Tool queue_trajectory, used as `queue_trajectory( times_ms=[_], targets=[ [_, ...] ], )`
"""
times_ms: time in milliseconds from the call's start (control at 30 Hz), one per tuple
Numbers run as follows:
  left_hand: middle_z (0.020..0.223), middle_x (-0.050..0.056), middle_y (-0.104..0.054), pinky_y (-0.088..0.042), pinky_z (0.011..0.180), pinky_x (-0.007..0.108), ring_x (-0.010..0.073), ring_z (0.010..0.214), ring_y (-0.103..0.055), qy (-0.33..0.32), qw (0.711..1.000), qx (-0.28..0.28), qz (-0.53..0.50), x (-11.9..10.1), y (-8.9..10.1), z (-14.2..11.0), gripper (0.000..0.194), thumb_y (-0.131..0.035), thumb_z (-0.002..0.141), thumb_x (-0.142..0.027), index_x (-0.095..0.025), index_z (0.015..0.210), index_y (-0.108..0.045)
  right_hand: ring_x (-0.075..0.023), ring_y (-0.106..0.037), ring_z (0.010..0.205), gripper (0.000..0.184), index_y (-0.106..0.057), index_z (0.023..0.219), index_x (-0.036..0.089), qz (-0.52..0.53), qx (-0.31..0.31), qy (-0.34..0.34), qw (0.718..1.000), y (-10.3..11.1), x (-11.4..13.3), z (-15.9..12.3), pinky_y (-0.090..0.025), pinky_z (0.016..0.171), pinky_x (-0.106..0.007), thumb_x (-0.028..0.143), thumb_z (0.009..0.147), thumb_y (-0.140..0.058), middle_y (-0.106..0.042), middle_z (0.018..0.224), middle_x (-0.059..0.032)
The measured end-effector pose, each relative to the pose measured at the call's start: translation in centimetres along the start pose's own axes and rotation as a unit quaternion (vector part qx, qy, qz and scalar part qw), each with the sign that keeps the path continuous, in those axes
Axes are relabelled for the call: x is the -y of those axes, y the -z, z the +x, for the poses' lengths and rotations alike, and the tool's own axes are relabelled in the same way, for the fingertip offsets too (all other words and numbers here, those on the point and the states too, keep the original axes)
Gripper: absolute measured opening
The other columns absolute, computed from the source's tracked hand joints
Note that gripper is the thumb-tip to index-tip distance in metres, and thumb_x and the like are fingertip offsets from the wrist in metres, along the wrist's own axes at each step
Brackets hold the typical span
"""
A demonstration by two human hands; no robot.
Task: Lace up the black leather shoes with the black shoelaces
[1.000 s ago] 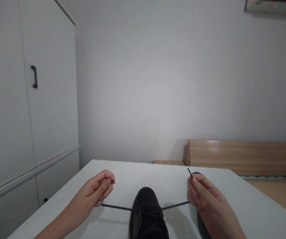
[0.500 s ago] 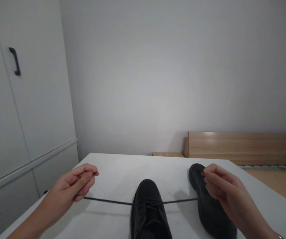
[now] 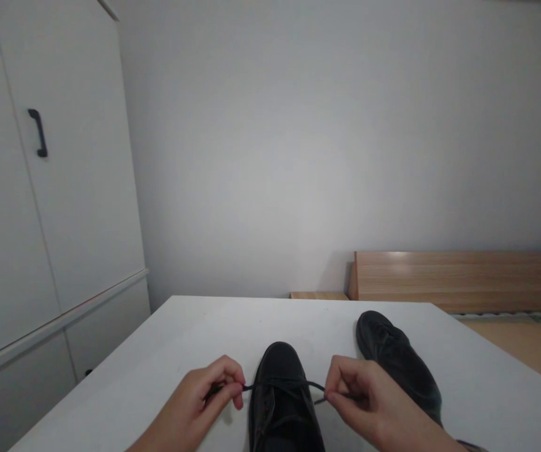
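A black shoe (image 3: 280,364) lies on the white table, toe pointing away from me, its near end cut off by the bottom edge of the view. Dark shoelace (image 3: 316,385) strands run out from its eyelets to both sides. On the left, my left hand (image 3: 216,397) pinches one strand between thumb and fingers, close beside the shoe. Close by on the other side, my right hand (image 3: 353,392) pinches the other strand, and a short bit of lace pokes out below its fingertips. A second black shoe (image 3: 400,358) lies behind my right hand, partly covered by it.
The white table (image 3: 233,320) fills the foreground. Beyond it at the right are a wooden headboard (image 3: 440,276) and a bed frame. A white cabinet (image 3: 73,188) with a black handle (image 3: 39,133) stands at the left.
Both hands have come inward from far apart, to either side of the near shoe. The lace, stretched taut before, now spans short lengths, the right one curved. The view has tilted slightly up.
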State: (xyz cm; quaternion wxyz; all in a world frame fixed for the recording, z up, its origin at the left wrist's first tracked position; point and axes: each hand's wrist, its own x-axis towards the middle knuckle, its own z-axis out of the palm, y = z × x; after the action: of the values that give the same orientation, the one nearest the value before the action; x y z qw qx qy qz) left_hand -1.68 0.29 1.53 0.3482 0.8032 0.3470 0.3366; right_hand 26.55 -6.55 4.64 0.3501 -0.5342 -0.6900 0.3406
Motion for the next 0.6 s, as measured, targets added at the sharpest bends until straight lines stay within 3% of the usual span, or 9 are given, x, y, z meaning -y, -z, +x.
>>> queue_trajectory(
  times_ms=[233, 600],
  targets=[
    [0.076, 0.003, -0.070, -0.042, 0.065, 0.023, 0.0179, 0.072, -0.065, -0.020, 0.999, 0.050, -0.001, 0.0, -2.0, -0.2, 0.026, -0.048, 0.102, -0.041, -0.021, 0.091, -0.061, -0.0127, -0.035, 0.058, 0.008, -0.051, 0.070, 0.021, -0.040, -0.009, 0.013, 0.999, -0.8, -0.4, 0.0, -0.027, 0.054, -0.027, 0.023, 0.077, -0.054, -0.039, 0.061, 0.0062],
    [0.078, 0.003, -0.070, -0.041, 0.064, 0.023, 0.0184, 0.072, -0.064, 0.001, 0.998, 0.056, -0.015, 0.6, -2.4, -0.7, 0.030, -0.048, 0.102, -0.047, -0.023, 0.092, -0.062, -0.0122, -0.039, 0.059, 0.008, -0.049, 0.073, 0.022, -0.028, 0.023, 0.008, 0.999, -1.0, -0.1, -0.2, -0.030, 0.054, -0.025, 0.016, 0.073, -0.055, -0.043, 0.063, 0.0061]
  ],
)
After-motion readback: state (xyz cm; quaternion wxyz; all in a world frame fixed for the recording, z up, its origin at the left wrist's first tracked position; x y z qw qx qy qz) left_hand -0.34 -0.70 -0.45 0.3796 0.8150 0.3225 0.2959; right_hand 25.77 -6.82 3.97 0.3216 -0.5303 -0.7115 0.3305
